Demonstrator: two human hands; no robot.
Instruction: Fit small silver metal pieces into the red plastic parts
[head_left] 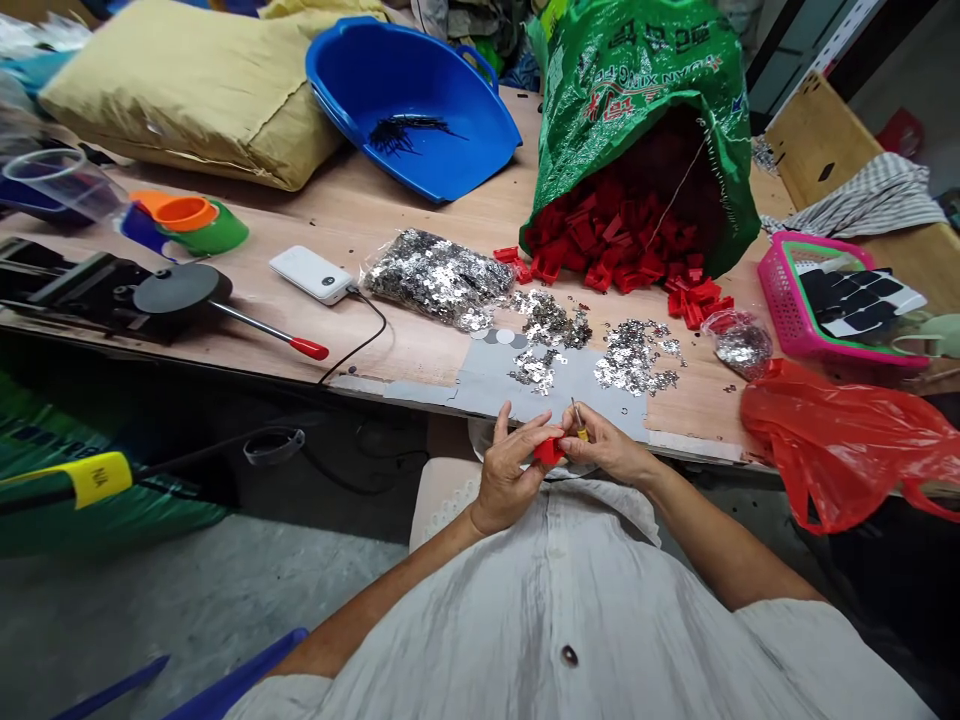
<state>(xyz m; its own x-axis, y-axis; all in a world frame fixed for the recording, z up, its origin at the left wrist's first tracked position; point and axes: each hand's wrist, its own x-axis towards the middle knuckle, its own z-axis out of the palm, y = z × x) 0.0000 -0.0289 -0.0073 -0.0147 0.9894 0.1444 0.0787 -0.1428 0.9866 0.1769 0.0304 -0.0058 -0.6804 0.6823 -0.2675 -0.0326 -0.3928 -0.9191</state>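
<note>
1. Red piece (550, 453): we pinch it in our left hand (511, 478), just before the table (420, 360).
2. Our right hand (611, 450) pinches a yellow-banded tool (582, 433), close beside it.

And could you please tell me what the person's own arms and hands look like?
The left hand and right hand are ungloved. The forearms are bare below short, pale sleeves, part of a grey-streaked, button-front shirt.

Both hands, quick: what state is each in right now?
Left hand: holding a red piece.
Right hand: closed on a thin tool, partly yellow.
</note>
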